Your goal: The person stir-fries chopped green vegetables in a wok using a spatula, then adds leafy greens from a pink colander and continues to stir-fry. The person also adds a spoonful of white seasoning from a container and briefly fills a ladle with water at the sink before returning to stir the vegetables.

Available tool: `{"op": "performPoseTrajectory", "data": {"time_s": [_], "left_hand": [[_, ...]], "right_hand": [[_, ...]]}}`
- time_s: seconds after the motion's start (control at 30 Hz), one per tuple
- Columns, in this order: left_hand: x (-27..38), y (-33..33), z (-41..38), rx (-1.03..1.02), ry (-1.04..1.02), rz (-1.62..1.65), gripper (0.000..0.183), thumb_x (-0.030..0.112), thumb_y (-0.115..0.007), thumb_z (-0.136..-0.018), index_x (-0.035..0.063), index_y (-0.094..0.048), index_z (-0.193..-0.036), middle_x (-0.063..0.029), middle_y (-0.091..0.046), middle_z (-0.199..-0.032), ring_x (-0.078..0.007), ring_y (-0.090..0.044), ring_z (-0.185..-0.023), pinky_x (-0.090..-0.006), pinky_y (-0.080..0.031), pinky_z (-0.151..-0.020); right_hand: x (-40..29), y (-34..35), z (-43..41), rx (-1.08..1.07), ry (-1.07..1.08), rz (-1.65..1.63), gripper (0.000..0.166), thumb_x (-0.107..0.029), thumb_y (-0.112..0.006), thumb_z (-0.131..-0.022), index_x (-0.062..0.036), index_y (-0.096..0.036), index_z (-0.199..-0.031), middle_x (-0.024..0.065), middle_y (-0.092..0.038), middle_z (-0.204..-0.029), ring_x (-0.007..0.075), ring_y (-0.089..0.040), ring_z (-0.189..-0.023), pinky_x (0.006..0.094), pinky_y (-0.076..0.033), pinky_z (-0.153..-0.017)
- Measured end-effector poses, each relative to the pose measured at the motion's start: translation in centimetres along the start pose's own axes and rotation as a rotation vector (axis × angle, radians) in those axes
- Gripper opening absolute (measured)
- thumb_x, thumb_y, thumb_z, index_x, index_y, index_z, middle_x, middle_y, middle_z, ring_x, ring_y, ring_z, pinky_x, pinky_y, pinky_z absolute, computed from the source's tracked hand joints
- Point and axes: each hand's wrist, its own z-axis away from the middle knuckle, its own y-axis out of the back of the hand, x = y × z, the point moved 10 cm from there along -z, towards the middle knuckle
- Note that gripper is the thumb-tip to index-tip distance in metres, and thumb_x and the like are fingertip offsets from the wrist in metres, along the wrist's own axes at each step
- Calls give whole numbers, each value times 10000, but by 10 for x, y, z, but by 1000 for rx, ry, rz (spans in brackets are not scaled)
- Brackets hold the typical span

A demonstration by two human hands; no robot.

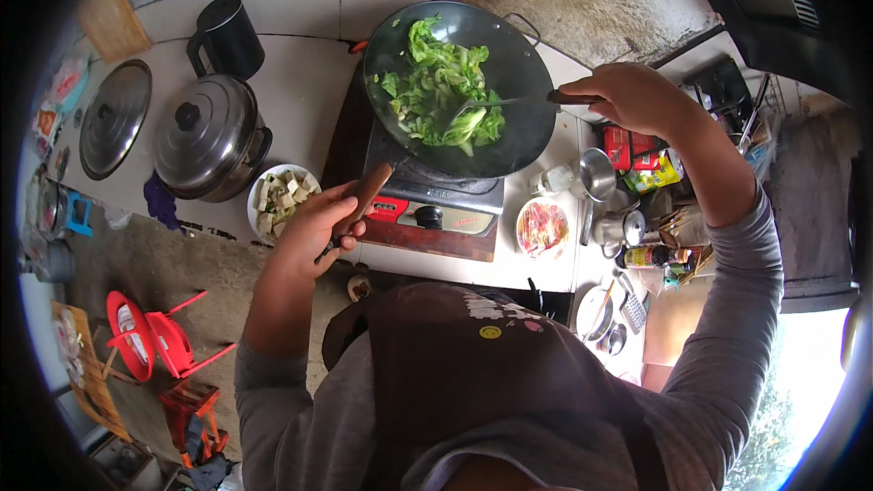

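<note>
A large dark wok (525, 129) sits tilted over a black gas stove (443, 208). My left hand (317, 228) is closed around the wok's wooden handle (372, 194). Green leafy vegetables (443, 92) lie in the wok, with light steam over them. The dark handle of a metal spatula (508, 101) is in my right hand (631, 99), beyond the wok's right rim; the spatula's blade is among the leaves, partly hidden by them. Beside my left hand stands a white bowl (251, 208) of pale cubes, perhaps tofu.
Left on the counter are a lidded steel pot (204, 133), a loose metal lid (116, 119) and a black pitcher (232, 34). To the right stand a plastic-covered bowl (542, 228), a glass jar (554, 179), a steel saucepan (597, 174) and a metal pot (617, 226). Sauce bottles (651, 257) stand farther right.
</note>
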Motion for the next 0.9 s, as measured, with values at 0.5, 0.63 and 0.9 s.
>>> {"op": "performPoseTrajectory", "data": {"time_s": [0.5,0.63,0.9], "left_hand": [[-9,-7,3,-31,-15,10,420,104,-435,-892,44,-392,-1306,-75,-516,-946,-89,-441,-686,-162,-334,-476],[-6,-9,-1,-48,-24,54,382,106,-457,-886,30,-431,-1259,-59,-526,-891,-91,-450,-665,-171,-344,-472],[-8,-13,1,-39,0,54,339,101,-459,-882,17,-456,-1211,-46,-524,-854,-79,-454,-645,-175,-350,-471]], "right_hand": [[-26,-10,-46,-79,-101,-1,283,-149,-572,-780,-101,-599,-1057,145,-626,-859,328,-603,-772,403,-476,-701],[-31,-52,-4,55,-78,189,357,-180,-554,-816,-148,-506,-1168,136,-600,-735,304,-609,-671,405,-482,-600],[-36,-54,26,-29,-113,217,373,-99,-484,-804,-126,-489,-1176,119,-624,-722,285,-633,-716,407,-493,-600]]}}
